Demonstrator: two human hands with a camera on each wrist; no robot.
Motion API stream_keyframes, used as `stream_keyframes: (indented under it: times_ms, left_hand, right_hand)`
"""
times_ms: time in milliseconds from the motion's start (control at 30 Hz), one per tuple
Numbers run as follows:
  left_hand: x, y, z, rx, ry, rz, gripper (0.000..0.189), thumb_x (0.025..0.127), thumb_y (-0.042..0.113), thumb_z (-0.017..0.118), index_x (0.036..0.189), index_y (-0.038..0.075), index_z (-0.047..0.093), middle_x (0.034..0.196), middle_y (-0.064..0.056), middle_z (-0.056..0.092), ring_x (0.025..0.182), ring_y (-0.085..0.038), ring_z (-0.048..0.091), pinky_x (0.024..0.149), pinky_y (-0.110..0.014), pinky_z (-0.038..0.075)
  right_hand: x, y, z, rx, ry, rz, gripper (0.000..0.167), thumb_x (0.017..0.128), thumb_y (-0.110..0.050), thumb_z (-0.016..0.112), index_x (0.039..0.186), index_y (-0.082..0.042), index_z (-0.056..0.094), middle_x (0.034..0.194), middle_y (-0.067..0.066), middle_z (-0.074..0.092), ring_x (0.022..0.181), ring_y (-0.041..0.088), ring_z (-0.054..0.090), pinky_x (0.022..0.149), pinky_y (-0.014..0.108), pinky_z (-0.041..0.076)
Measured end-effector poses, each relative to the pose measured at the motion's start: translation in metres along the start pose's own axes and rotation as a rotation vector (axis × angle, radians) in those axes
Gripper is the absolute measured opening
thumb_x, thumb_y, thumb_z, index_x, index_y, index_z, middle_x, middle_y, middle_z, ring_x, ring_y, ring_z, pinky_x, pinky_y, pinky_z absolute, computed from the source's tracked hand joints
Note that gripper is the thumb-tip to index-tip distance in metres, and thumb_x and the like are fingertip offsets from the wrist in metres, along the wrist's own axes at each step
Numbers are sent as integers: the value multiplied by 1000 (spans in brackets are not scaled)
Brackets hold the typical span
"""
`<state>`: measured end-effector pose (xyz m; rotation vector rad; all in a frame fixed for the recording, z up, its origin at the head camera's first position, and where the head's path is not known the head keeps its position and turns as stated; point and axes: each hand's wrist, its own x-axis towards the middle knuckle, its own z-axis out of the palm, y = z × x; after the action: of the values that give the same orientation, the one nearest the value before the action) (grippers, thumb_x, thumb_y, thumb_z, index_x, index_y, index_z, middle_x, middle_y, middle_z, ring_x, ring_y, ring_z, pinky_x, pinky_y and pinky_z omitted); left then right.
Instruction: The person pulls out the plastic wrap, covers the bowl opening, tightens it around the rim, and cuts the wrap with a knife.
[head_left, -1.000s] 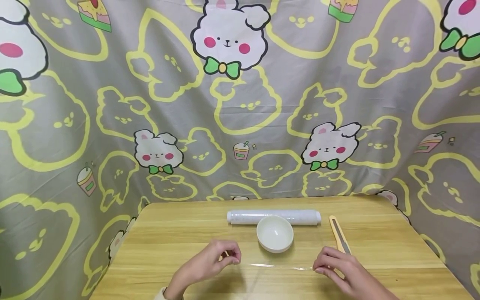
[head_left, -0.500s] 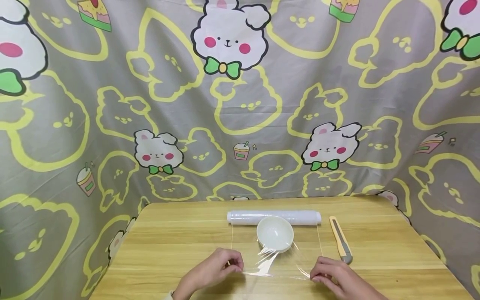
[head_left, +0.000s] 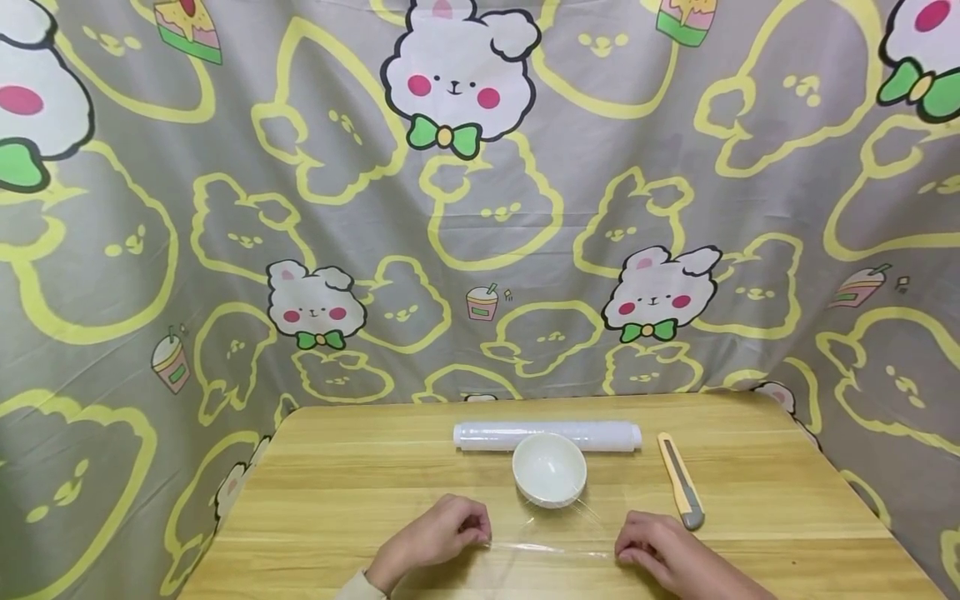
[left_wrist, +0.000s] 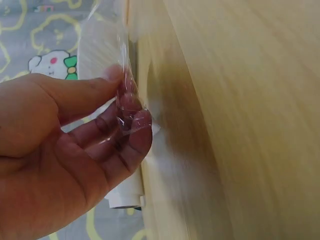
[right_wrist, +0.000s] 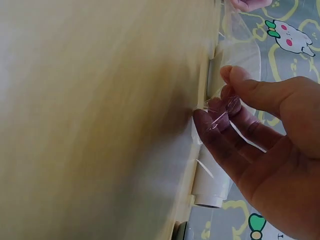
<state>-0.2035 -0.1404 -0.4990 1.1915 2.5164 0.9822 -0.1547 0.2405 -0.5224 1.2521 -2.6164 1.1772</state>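
A sheet of clear cling film [head_left: 540, 547] stretches between my two hands in front of a white bowl [head_left: 550, 471]. Faint creases in the film fan out from the bowl's near rim. My left hand [head_left: 444, 533] pinches the sheet's left corner, its thumb against curled fingers with film [left_wrist: 126, 107] bunched between them in the left wrist view. The right corner is pinched by my right hand [head_left: 663, 550]; in the right wrist view, crumpled film [right_wrist: 220, 117] shows at its fingertips. Behind the bowl lies the cling film roll [head_left: 487, 435], partly hidden by it.
To the right of the bowl, a yellow utility knife [head_left: 678, 479] with a grey end lies on the wooden table [head_left: 337, 467]. A patterned curtain [head_left: 525, 208] hangs behind the table and along both sides.
Both hands have come down and nearer my body, drawing slightly closer together with the film. Bright creases at the bowl's front have faded. The knife's grey end is uncovered from behind the right hand.
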Motion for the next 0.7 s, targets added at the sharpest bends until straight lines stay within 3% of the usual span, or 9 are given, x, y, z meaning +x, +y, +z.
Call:
stream_keyframes:
  times_ms: [267,533,700]
  left_hand:
    - [14,-2,2,94,40,-48,16,90,-2,73,79,9,72,73,8,67,67,5,51,64,-13,50]
    - [27,-8,3,140,91,-155,15,86,2,79,75,12,74,70,11,65,64,3,52,61,-15,49]
    - [32,-14,4,190,171,-199,14,84,6,83,75,14,76,71,13,67,63,3,54,60,-16,49]
  right_hand:
    - [5,6,1,-149,108,6,16,93,-4,74,92,-20,73,92,-13,62,82,-2,59,62,20,54]
    - [19,8,-4,-181,86,182,19,88,-1,76,85,-19,73,84,-13,64,76,-1,58,61,22,54]
    - [27,11,-5,-228,117,256,25,83,6,78,81,-18,74,81,-11,68,73,1,61,61,22,55]
